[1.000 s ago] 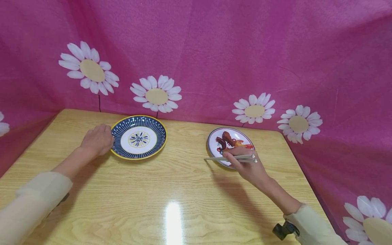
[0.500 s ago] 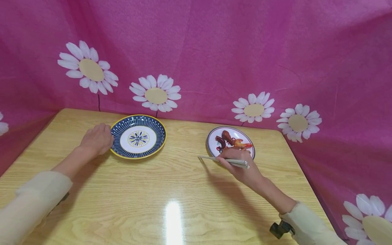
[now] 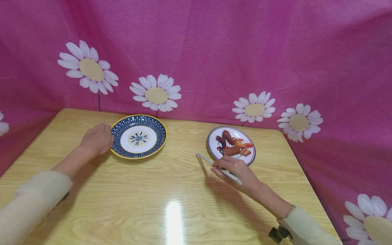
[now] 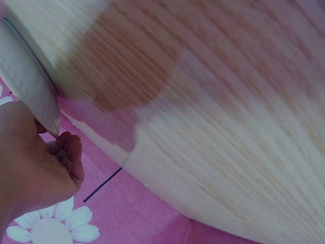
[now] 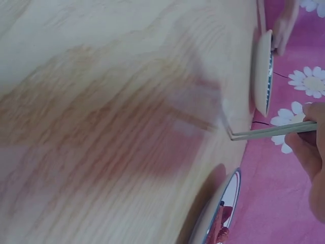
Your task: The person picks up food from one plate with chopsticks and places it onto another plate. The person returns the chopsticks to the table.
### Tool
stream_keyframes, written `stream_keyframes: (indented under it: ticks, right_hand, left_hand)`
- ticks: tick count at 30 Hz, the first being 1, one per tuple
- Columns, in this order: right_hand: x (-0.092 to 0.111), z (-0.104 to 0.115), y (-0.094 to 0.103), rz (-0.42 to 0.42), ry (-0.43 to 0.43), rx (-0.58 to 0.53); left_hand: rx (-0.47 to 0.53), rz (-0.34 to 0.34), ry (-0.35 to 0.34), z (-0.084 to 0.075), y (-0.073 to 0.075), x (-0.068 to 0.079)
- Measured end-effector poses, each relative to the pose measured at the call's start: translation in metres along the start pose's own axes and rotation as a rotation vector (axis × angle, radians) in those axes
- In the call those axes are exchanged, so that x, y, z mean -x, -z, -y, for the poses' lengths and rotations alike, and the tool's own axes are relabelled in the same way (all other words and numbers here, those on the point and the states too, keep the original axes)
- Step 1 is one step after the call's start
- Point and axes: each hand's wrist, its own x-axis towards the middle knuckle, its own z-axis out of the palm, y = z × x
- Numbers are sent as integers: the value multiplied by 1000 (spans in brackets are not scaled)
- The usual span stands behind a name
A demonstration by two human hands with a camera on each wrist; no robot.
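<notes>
My left hand (image 3: pixel 98 140) pinches the left rim of a blue-and-white plate (image 3: pixel 160 136) with a yellow edge; in the left wrist view, the plate (image 4: pixel 30 81) sits between thumb and curled fingers. The right hand (image 3: pixel 242 172) holds a pair of pale chopsticks (image 3: pixel 204 158), their tips together and pointing left, low over the table between the two plates. Just beyond that hand stands a smaller white plate (image 3: pixel 247 136) with several food pieces: a brown drumstick-like piece (image 3: pixel 228 136), a dark curved piece (image 3: pixel 220 141), an orange shrimp (image 3: pixel 243 144) and a striped slab (image 3: pixel 245 152).
A light wooden table (image 3: pixel 137 197) carries both plates near its far edge. Behind it hangs a pink cloth (image 3: pixel 202 61) with white daisies. A bright reflection shows on the tabletop toward the front.
My right hand has moved left and toward me, off the white plate, uncovering the food there. The chopsticks have turned, their rear ends now lower. The left hand and blue plate have stayed put.
</notes>
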Motion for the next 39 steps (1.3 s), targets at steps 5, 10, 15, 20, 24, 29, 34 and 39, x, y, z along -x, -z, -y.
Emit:
stream_keyframes:
  ticks: [5, 10, 15, 20, 24, 29, 34, 39]
  right_hand:
    - [8, 1, -4, 78, 149, 119]
    - [16, 2, -12, 172, 301, 211]
    - [21, 3, -20, 166, 387, 257]
    - [26, 3, -28, 153, 429, 289]
    - [30, 2, -33, 188, 449, 330]
    - [33, 0, -37, 263, 466, 365]
    - [35, -1, -41, 306, 510, 405]
    - [37, 0, -42, 327, 516, 430]
  left_hand:
    - [8, 5, 7, 0, -1, 0]
    - [10, 9, 10, -1, 0, 0]
    - [10, 12, 18, -1, 1, 0]
    - [13, 16, 20, -1, 1, 0]
    - [16, 19, 20, -1, 1, 0]
    - [20, 28, 32, -1, 2, 0]
    - [21, 40, 33, -1, 2, 0]
    - [28, 26, 29, -2, 1, 0]
